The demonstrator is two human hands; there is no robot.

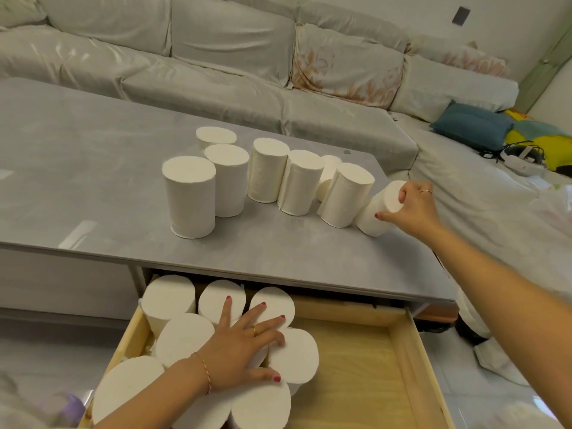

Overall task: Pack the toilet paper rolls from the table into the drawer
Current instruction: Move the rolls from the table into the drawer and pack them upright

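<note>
Several white toilet paper rolls (189, 196) stand upright on the grey table (77, 156). At the table's right end my right hand (411, 209) grips the top of a tilted roll (376, 213). Below the table's front edge the wooden drawer (402, 345) is pulled out. Its left half holds several upright rolls (170, 297) packed close together. My left hand (244, 345) lies flat with fingers spread on top of those packed rolls, holding nothing.
The drawer's right half shows bare wooden floor (349, 366). A grey sofa (216, 57) runs behind the table and along the right, with a blue cushion (470, 125) and a white headset (523, 156) on it.
</note>
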